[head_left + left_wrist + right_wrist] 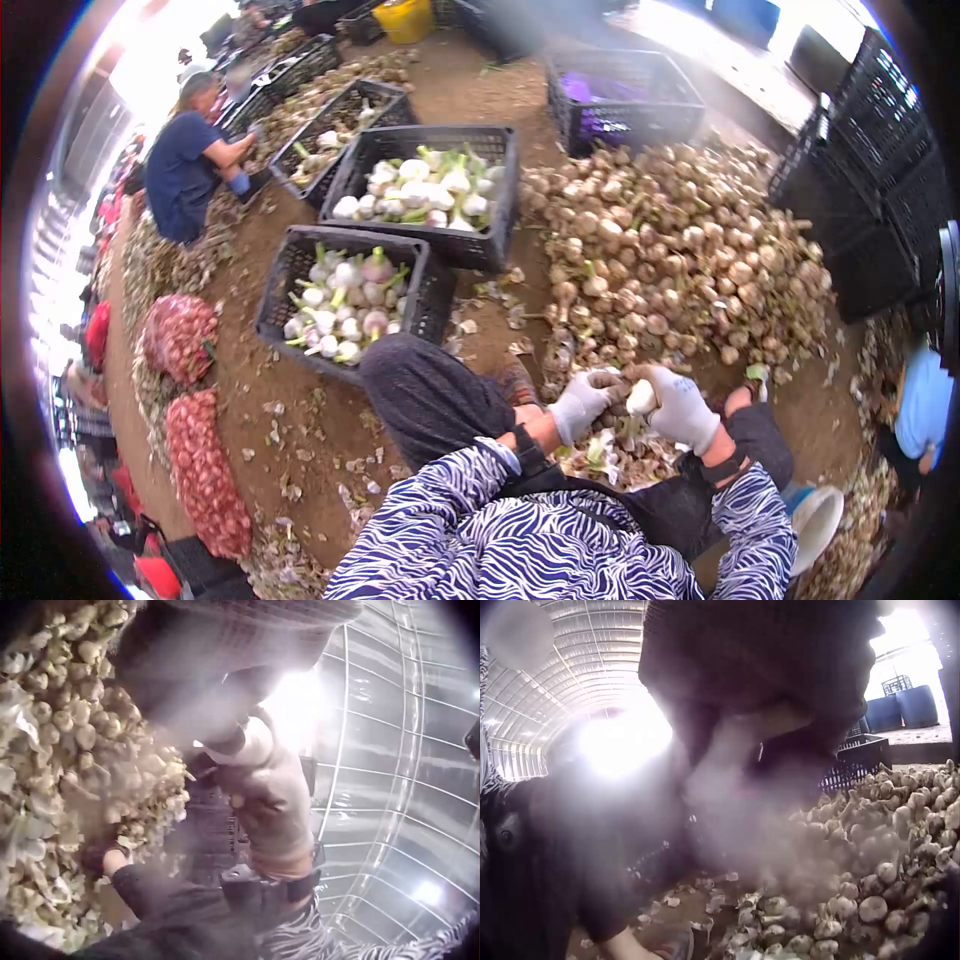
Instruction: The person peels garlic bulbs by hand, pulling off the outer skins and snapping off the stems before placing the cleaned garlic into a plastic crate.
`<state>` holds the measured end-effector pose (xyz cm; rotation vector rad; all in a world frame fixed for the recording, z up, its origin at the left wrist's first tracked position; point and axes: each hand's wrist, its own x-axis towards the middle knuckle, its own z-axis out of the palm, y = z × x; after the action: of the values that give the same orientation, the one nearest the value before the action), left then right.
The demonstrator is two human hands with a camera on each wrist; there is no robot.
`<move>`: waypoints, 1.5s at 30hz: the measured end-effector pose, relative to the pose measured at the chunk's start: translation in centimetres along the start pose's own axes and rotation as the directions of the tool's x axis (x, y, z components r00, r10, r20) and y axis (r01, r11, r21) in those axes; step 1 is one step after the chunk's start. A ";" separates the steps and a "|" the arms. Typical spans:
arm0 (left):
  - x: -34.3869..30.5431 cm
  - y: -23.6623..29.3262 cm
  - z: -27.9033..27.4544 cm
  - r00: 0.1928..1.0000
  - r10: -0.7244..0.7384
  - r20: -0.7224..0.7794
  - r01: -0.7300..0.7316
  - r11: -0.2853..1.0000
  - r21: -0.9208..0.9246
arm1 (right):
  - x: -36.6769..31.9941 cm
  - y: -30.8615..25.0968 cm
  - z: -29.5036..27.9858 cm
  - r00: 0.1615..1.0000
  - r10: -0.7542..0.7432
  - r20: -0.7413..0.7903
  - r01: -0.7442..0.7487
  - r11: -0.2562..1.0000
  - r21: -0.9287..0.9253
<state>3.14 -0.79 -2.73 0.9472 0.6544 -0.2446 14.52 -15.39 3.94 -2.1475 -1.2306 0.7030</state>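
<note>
A white garlic bulb (641, 398) sits in the gloved right hand (680, 408), whose fingers curl round it in the head view. Close beside it is the gloved left hand (585, 403), fingers bent and fingertips right at the bulb; I cannot tell what they grip. In the left wrist view the left hand (232, 652) looms dark at the top, with the right hand (266, 799) below it. Glare blurs the right wrist view, where the right hand (757, 667) covers the upper middle. Loose peelings (600, 455) lie below both hands.
A large heap of unpeeled garlic (680, 250) lies ahead. Two black crates, one nearer (340, 300) and one farther (420, 190), hold cleaned bulbs. Red net sacks (205, 470) lie left. Stacked black crates (850, 200) and a white bucket (818, 525) stand right. Another person (185, 165) sits back left.
</note>
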 end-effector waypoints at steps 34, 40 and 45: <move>25.2 0.4 -12.5 0.590 0.623 -0.513 0.164 0.530 0.832 | -1.4 5.1 -8.1 0.775 0.598 -0.204 -0.087 0.421 0.903; 24.1 0.9 -10.5 0.662 0.432 -0.613 0.320 0.577 0.752 | -1.6 4.7 -7.6 0.794 0.573 -0.200 -0.083 0.429 0.899; 20.3 -0.9 -11.8 0.893 0.092 -0.440 -0.066 0.995 0.075 | -1.3 5.5 -5.7 0.810 0.493 -0.317 -0.082 0.630 0.772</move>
<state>13.78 10.00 -20.66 1.0948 1.0300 0.0317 21.05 -20.01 4.37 -1.6588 -0.1990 0.5654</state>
